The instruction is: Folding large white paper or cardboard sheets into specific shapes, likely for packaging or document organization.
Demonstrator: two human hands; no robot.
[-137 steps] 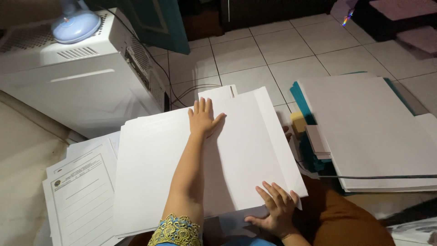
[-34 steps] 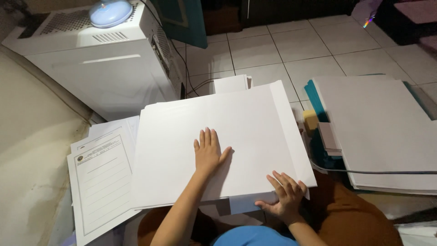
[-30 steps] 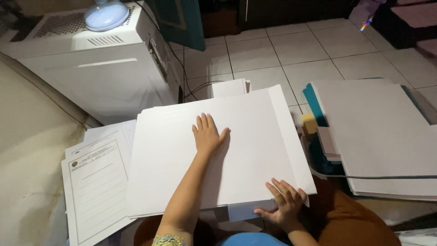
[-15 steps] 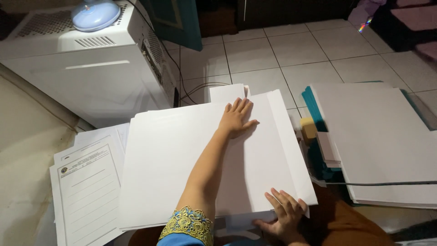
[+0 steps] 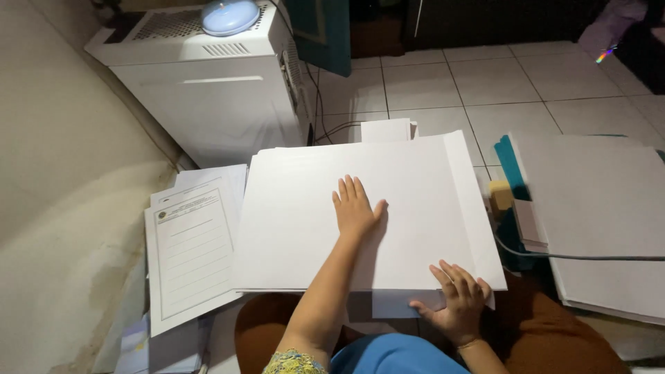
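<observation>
A stack of large white sheets point(image 5: 291, 215) lies across my lap and the floor in front of me. My left hand point(image 5: 356, 208) rests flat on top of the stack near its middle, fingers together and pointing away. At the stack's near right corner my right hand point(image 5: 457, 301) holds the edge of the sheets, fingers spread on top.
Printed forms point(image 5: 190, 249) lie at the left. A white box-shaped appliance point(image 5: 208, 90) with a round lamp point(image 5: 231, 15) stands ahead-left beside a wall point(image 5: 62, 173). Another pile of white sheets point(image 5: 596, 201) on teal folders sits right. A cable point(image 5: 575, 257) crosses it. Tiled floor point(image 5: 485, 83) lies beyond.
My left hand has slid back from the far edge of the stack toward its middle. My right hand stays at the near right corner.
</observation>
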